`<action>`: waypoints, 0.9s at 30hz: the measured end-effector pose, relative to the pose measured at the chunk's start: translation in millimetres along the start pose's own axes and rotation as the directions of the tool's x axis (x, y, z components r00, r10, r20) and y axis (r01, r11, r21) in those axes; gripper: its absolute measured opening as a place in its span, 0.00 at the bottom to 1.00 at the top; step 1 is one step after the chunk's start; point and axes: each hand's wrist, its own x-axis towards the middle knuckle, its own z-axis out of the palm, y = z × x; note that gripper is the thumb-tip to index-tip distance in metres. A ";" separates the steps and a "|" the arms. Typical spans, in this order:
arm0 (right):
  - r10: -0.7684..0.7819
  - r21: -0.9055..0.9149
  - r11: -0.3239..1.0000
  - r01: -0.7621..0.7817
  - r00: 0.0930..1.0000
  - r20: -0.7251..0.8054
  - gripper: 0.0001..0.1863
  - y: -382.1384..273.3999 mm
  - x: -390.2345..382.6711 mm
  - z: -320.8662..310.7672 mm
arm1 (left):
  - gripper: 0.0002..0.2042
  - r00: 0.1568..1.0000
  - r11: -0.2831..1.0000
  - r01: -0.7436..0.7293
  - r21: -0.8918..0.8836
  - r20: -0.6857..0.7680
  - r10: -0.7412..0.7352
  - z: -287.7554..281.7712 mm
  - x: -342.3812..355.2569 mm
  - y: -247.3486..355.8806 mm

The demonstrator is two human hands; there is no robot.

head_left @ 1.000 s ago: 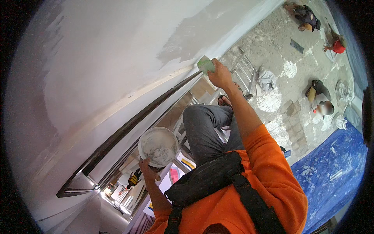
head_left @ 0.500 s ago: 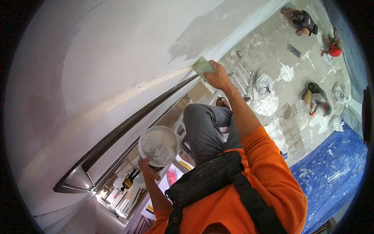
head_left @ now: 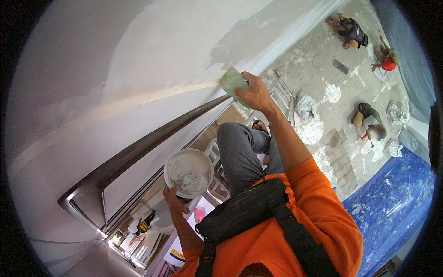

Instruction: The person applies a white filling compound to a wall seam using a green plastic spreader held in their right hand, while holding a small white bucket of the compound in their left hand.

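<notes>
My right hand (head_left: 253, 93) grips a pale green flat scraper (head_left: 232, 83), its far edge against the wall (head_left: 152, 51) near the lower border of the plastered area. A darker grey patch (head_left: 251, 34) of what looks like damp filler lies just above it. Low on the left, my left hand (head_left: 174, 196) is closed on the rim and side of a round white tub (head_left: 169, 159). Whitish paste (head_left: 189, 177) lines the tub, with a greyer, rougher smear in its middle. The fingers under the tub are partly hidden.
A dark metal beam (head_left: 138, 154) runs along the wall below the scraper. Far below are a dusty floor (head_left: 323, 120), a ladder-like frame (head_left: 282, 94) and several people working. A paint-spattered blue sheet (head_left: 392, 198) lies at lower right. Another person (head_left: 145, 223) stands far down at lower left.
My right hand and the scraper have shifted slightly left along the wall. The surroundings have swung a little as my view turned. My left hand keeps the tub in nearly the same place.
</notes>
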 end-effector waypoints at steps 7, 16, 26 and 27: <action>-0.031 0.011 0.999 0.031 0.999 0.027 0.18 -42.2 -15.1 -8.8 | 0.29 1.000 0.999 -0.030 0.037 0.009 0.029 23.5 -9.5 12.0; -0.041 0.169 0.985 0.039 0.999 0.009 0.16 -22.2 -28.4 -22.0 | 0.32 0.997 0.999 -0.026 0.026 0.075 0.024 12.1 1.2 5.6; 0.171 0.542 0.821 -0.178 0.983 0.064 0.18 27.4 -41.7 14.1 | 0.28 0.997 0.998 0.006 0.062 -0.083 0.000 4.7 -7.3 8.9; 0.131 0.422 0.900 -0.107 0.991 -0.028 0.18 32.5 -39.1 17.0 | 0.28 0.994 0.997 0.044 0.066 -0.101 -0.037 -2.9 -6.9 6.1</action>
